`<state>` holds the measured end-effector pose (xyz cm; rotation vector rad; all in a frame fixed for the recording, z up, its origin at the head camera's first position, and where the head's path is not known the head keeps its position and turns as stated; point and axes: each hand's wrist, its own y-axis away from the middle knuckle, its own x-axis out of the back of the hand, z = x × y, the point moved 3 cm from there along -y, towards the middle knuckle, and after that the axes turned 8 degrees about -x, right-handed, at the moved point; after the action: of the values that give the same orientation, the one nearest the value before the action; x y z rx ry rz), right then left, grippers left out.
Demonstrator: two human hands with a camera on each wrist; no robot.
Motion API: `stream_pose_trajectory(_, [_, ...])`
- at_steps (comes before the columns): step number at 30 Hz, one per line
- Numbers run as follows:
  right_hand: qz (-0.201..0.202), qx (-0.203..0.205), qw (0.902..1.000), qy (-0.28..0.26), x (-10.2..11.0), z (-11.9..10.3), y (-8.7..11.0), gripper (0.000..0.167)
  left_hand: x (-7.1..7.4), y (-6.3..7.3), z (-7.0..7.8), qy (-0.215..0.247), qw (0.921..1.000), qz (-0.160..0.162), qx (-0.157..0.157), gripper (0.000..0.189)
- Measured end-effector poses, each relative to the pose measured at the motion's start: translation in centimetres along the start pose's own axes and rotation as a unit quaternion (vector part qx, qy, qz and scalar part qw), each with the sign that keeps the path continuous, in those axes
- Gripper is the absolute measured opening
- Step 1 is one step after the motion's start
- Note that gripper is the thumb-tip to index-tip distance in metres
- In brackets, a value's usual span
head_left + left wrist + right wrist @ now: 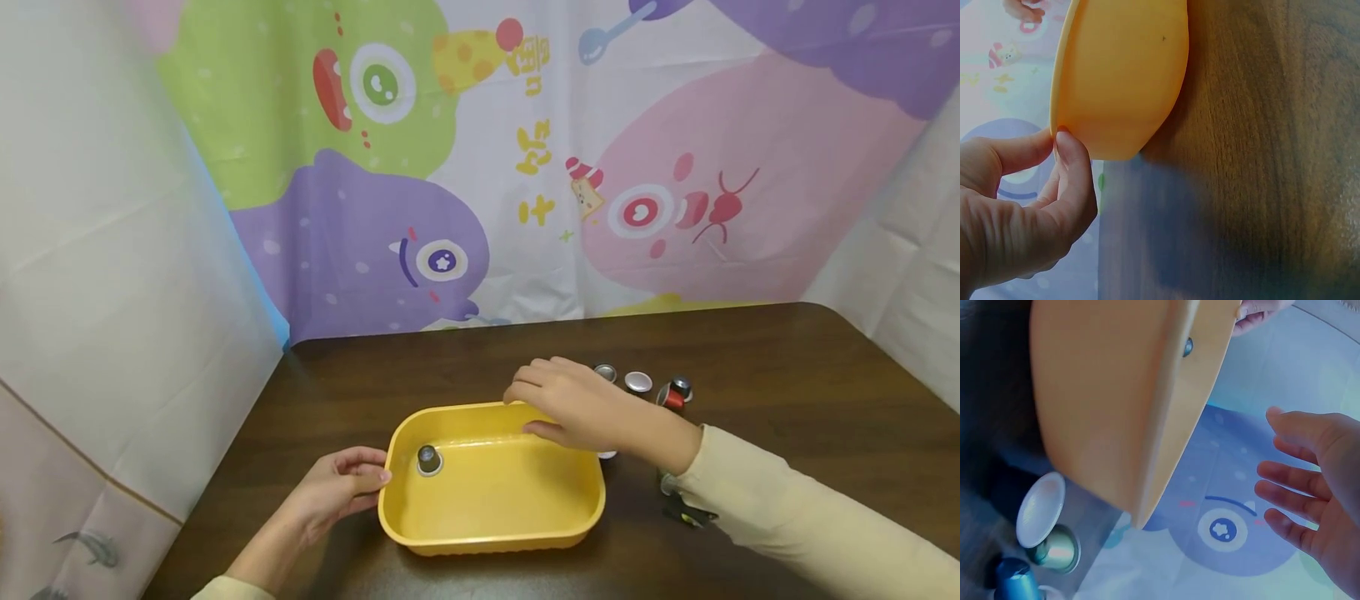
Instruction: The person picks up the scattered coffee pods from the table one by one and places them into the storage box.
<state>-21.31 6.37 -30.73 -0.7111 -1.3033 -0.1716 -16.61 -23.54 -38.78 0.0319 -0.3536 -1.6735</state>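
My left hand [341, 487] pinches the left rim of a yellow plastic basin [491, 546], thumb on one side and fingers on the other, as the left wrist view shows. Inside the basin, near its far left corner, a dark coffee capsule [428, 458] stands on its wide rim. Over the basin's right far edge is my right hand [573, 404], its fingers spread and relaxed with nothing in them in the right wrist view. Beyond the right forearm lie a pale-topped capsule [638, 382] and a red capsule [672, 397]; the arm hides part of that area.
More capsules lie right of the basin, among them a green one [1057, 549] and a blue one [1016, 579]. A small black item [686, 510] sits by the right sleeve. A cartoon-printed curtain [540, 250] hangs behind the dark wooden table [352, 375].
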Motion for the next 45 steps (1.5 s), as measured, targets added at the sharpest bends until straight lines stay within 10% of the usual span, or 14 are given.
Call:
stream_pose_trajectory(20, [0.043,-0.039,0.9978,-0.03,0.4,3.6,5.6,0.032,0.1,0.0,0.2,0.004,1.0,0.001,0.001,0.04])
stream_pose_trajectory(45, [-0.008,-0.132,0.9912,0.01,-1.3,6.9,12.4,0.037,0.0,-0.1,-0.1,-0.001,0.9999,0.01,0.003,0.041])
